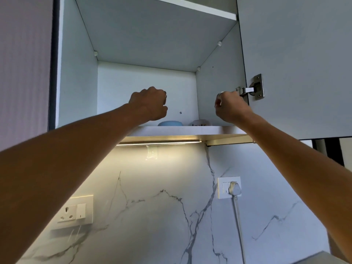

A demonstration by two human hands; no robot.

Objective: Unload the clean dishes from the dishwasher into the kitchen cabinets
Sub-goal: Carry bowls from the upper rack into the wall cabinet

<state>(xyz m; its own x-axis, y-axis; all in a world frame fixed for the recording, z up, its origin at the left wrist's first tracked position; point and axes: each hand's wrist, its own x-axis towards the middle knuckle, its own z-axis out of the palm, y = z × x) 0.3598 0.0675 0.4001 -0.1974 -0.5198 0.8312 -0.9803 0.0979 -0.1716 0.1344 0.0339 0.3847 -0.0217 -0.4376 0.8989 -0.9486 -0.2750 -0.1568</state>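
Both my arms reach up into an open upper cabinet (pixel 80 77). My left hand (pixel 149 104) hovers above the lower shelf (pixel 182 129) with its fingers curled; nothing shows in it. My right hand (pixel 231 106) is raised near the cabinet's right wall, just left of the door hinge (pixel 254 88), fingers curled too and holding nothing I can see. On the shelf, between and below the hands, sit a blue bowl (pixel 170 123) and a white patterned dish (pixel 201 122); only their tops show over the shelf edge.
The cabinet door (pixel 297 63) stands open at the right. An upper shelf (pixel 192 8) spans the top. Below are a lit under-cabinet strip (pixel 158 142), a marble backsplash (pixel 152 206), a socket plate (pixel 75 210) at the left and a plugged-in socket (pixel 229 187) at the right.
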